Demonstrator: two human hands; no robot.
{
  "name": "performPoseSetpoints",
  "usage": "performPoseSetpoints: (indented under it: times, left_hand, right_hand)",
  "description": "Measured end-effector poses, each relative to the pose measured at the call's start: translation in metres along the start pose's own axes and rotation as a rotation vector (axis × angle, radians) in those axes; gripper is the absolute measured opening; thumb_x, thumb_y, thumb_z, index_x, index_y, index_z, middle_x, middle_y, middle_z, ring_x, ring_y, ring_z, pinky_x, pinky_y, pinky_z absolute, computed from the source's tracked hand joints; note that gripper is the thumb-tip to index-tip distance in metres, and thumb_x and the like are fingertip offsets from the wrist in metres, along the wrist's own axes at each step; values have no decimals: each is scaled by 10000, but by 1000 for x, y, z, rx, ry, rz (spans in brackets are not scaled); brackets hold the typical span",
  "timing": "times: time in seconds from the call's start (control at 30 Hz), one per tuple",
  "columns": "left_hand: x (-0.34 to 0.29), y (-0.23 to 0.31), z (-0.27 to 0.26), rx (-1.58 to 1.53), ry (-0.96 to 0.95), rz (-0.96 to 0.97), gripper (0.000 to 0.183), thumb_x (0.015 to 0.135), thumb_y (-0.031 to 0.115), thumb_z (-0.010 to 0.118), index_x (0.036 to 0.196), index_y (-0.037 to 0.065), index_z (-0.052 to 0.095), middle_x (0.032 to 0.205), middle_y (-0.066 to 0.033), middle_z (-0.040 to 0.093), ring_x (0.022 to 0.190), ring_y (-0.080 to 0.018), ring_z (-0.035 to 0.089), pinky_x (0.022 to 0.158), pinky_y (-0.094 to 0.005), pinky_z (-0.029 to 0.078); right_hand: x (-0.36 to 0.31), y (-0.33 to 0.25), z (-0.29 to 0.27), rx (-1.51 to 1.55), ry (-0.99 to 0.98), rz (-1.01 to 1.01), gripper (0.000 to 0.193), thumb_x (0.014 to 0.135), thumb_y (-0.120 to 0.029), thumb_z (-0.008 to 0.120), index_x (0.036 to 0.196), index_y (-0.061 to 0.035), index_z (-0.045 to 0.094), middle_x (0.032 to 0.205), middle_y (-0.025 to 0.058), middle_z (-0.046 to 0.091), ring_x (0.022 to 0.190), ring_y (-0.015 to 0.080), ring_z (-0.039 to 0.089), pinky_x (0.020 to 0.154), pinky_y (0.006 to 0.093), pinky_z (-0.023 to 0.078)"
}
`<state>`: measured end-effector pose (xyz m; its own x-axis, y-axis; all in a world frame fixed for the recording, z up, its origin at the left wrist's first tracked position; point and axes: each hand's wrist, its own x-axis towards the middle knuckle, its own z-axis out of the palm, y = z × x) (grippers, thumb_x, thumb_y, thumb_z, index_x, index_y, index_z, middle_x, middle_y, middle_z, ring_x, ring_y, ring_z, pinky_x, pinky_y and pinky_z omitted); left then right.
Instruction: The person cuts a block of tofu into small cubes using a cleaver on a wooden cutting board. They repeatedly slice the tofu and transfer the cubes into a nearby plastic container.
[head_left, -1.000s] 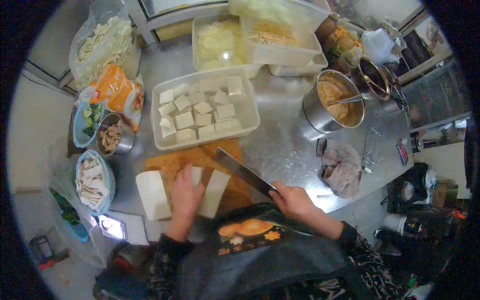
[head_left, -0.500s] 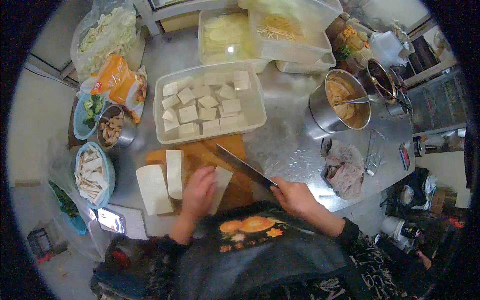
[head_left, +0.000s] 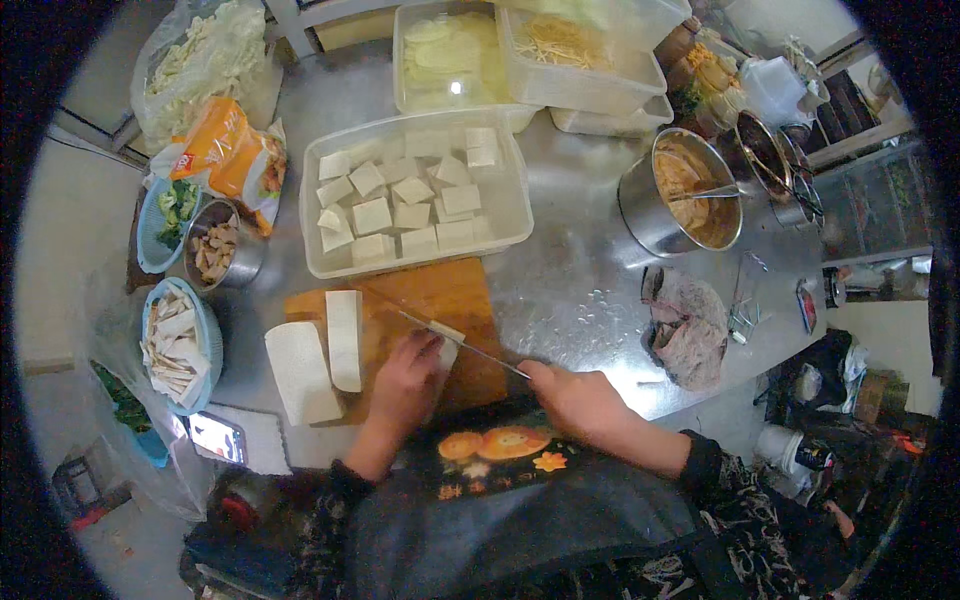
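My right hand (head_left: 583, 402) grips the handle of a kitchen knife (head_left: 488, 358). Its blade slants across a white tofu strip (head_left: 447, 355) near the strip's far end. Fingers bent, my left hand (head_left: 405, 380) steadies that strip on the wooden cutting board (head_left: 470, 285), and partly hides it. Left of this hand lie a narrow tofu strip (head_left: 344, 340) and a wider tofu slab (head_left: 302, 373), which extends past the board's edge. Just beyond the board sits a clear plastic tub (head_left: 522, 215) with several tofu cubes (head_left: 411, 190) inside.
At the left stand a blue basket of pale slices (head_left: 180, 345), a metal bowl (head_left: 250, 265) and a lit phone (head_left: 217, 438). To the right are a steel pot (head_left: 640, 220) with a ladle and a crumpled grey cloth (head_left: 688, 330). More plastic tubs (head_left: 585, 90) line the back.
The knife has swung left from beside the strip to lie across it. My right hand has shifted slightly left with it, while my left hand stays on the strip.
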<state>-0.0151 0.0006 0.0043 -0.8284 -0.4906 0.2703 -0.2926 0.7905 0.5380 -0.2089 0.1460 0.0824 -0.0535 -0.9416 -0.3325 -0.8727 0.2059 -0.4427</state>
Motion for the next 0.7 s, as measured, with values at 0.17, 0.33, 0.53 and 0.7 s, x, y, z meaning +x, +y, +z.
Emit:
performPoseSetpoints:
  times: [0.17,0.33,0.53,0.7]
  left_hand:
    - [-2,2,5,-2,31,-71,237,672,10,566,909,0,573,978,-149,562,914,-313,543,782,-363,467]
    - [-5,2,4,-7,72,-60,243,671,-3,554,913,0,571,963,-145,560,907,-312,544,782,-363,466]
    - [-6,1,6,40,78,9,262,646,-16,555,907,0,568,960,-134,557,920,-310,537,789,-365,463]
    - [-11,-4,10,14,89,-35,277,625,-4,579,902,7,571,965,-125,559,921,-315,536,787,-369,466]
  right_hand:
    - [17,5,22,-8,-48,23,200,828,-129,433,1021,-78,415,808,176,590,652,356,588,526,460,465]
    - [11,-1,1,53,-52,46,160,833,-144,427,980,-86,399,812,172,592,653,369,583,529,466,462]
    - [10,-9,10,-22,-81,24,179,797,-90,438,964,-49,387,786,197,580,676,360,594,542,461,475]
    - [18,-4,7,-3,-139,31,209,782,-76,448,976,-42,380,797,203,578,692,361,592,550,462,473]
